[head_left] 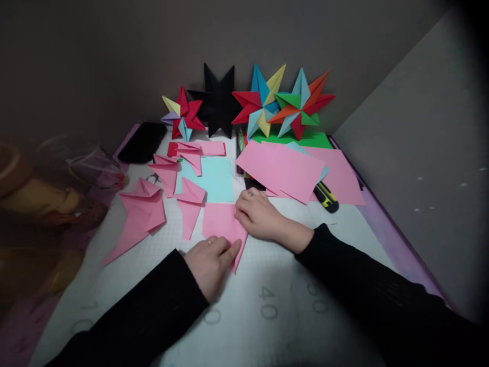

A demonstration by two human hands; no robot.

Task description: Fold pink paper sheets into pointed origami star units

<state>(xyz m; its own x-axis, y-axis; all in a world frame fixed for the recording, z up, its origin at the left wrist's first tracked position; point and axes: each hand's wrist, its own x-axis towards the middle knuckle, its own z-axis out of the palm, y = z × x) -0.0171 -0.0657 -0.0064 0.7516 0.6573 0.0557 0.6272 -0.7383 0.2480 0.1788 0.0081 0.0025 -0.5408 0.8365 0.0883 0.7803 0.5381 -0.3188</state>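
Paper sheet of pink colour [219,219], partly folded, lies between left and right edges of the white gridded desk [282,265]; its long axis seems to run from far edge toward near edge. Left hand [211,262], half curled with forefinger stretched, touches its near part; right hand [262,214], more curled, covers its far right corner. Whether the hands pinch it, I cannot tell. Printed numbers "40" [268,303] and "50" [318,298] are readable; no brand is.

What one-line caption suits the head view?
Left hand and right hand on folded pink paper, four paper stars behind.
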